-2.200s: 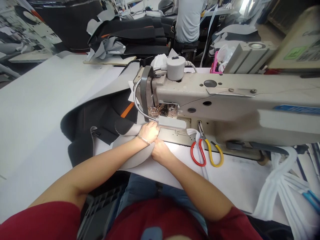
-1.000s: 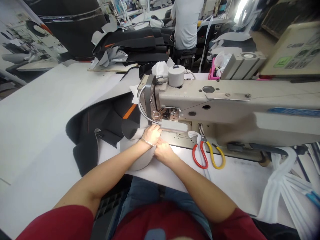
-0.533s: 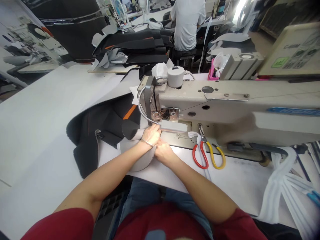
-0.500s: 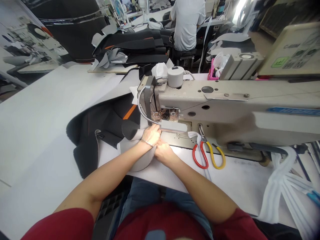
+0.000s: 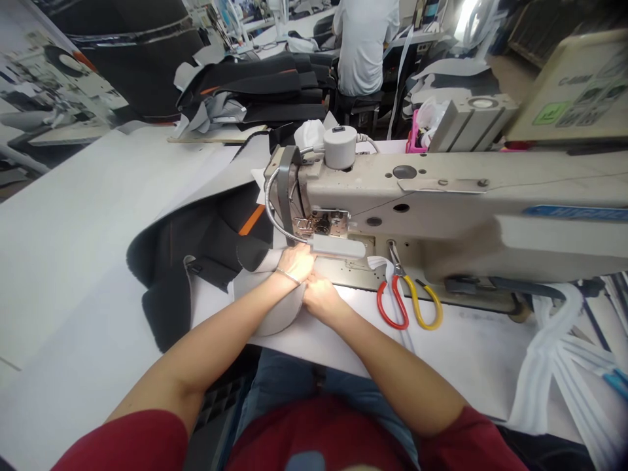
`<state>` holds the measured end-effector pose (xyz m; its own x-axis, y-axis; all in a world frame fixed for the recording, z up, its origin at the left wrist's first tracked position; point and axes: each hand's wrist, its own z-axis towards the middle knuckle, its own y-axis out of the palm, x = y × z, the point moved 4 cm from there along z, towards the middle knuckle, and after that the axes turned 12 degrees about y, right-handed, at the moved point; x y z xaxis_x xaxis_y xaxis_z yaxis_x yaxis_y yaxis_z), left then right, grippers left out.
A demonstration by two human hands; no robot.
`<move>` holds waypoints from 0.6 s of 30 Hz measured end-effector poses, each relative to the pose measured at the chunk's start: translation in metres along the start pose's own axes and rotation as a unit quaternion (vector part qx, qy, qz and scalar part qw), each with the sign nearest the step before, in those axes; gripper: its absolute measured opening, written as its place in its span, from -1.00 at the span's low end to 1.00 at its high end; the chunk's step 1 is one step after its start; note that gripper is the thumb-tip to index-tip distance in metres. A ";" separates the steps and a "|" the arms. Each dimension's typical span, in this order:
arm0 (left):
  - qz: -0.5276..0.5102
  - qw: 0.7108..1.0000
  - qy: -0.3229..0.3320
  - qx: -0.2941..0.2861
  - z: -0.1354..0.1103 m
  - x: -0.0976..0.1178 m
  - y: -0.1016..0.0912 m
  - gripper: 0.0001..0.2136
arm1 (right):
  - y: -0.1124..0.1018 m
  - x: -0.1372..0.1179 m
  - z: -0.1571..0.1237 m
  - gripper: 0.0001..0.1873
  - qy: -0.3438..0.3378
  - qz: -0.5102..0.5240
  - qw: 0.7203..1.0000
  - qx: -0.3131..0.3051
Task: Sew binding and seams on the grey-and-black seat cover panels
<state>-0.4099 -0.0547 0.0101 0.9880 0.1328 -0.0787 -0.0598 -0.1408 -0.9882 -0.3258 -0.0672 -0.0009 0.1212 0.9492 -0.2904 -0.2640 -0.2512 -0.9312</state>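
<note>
At the head end of a sewing machine (image 5: 363, 196), my left hand (image 5: 296, 263) presses on a dark fabric piece with a grey underside (image 5: 275, 317). Its fingertips go out of sight beneath the white lamp (image 5: 338, 246). My right hand (image 5: 321, 296) touches the left one, its fingers closed on the edge of the same fabric. The needle area is hidden behind the lamp and my hands. The rest of the dark fabric (image 5: 196, 229), with an orange stripe, spreads leftward over the white table.
Scissors (image 5: 416, 301) with a red and a yellow handle lie right of my hands, beside a white strip. White elastic bands (image 5: 534, 366) hang at the right. Dark fabric pieces (image 5: 275, 85) are stacked behind the machine. A person in a white shirt (image 5: 363, 49) sits beyond.
The camera view has shifted slightly. My hands and the fabric stay in nearly the same place at the machine.
</note>
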 end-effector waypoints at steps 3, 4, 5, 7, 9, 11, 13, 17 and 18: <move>0.034 0.999 0.014 0.008 0.000 0.002 -0.002 -0.75 | -0.001 -0.001 0.000 -0.82 0.002 -0.004 1.000 -0.014; 0.036 0.999 0.018 0.012 -0.001 0.003 -0.004 -0.75 | -0.001 -0.001 0.000 -0.82 0.001 -0.005 1.000 -0.015; 0.036 0.999 0.022 0.016 -0.003 0.004 -0.005 -0.76 | -0.001 -0.001 0.000 -0.82 -0.001 -0.005 1.000 -0.015; 0.037 0.998 0.034 0.033 -0.008 0.007 -0.011 -0.77 | -0.002 -0.001 -0.001 -0.82 -0.006 -0.003 1.000 -0.012; 0.044 0.997 0.034 0.057 -0.013 0.008 -0.017 -0.78 | -0.003 -0.002 -0.002 -0.81 -0.008 0.000 1.000 -0.005; 0.051 0.996 0.030 0.072 -0.016 0.008 -0.019 -0.79 | -0.005 -0.002 -0.003 -0.80 -0.009 0.001 1.000 0.002; 0.043 0.996 0.025 0.071 -0.016 0.007 -0.017 -0.80 | -0.006 -0.001 -0.003 -0.80 -0.008 -0.002 1.000 -0.001; 0.010 0.997 0.016 0.073 -0.013 0.002 -0.006 -0.82 | -0.006 0.000 -0.001 -0.82 0.003 -0.007 1.000 -0.019; 0.004 0.997 0.013 0.071 -0.012 0.001 -0.005 -0.81 | -0.007 0.000 -0.001 -0.82 0.005 -0.006 1.000 -0.022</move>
<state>-0.4070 -0.0659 0.0166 0.9907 0.1060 -0.0855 -0.0857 -0.0021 -0.9963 -0.3229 -0.0653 0.0052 0.1329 0.9504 -0.2814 -0.2209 -0.2484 -0.9431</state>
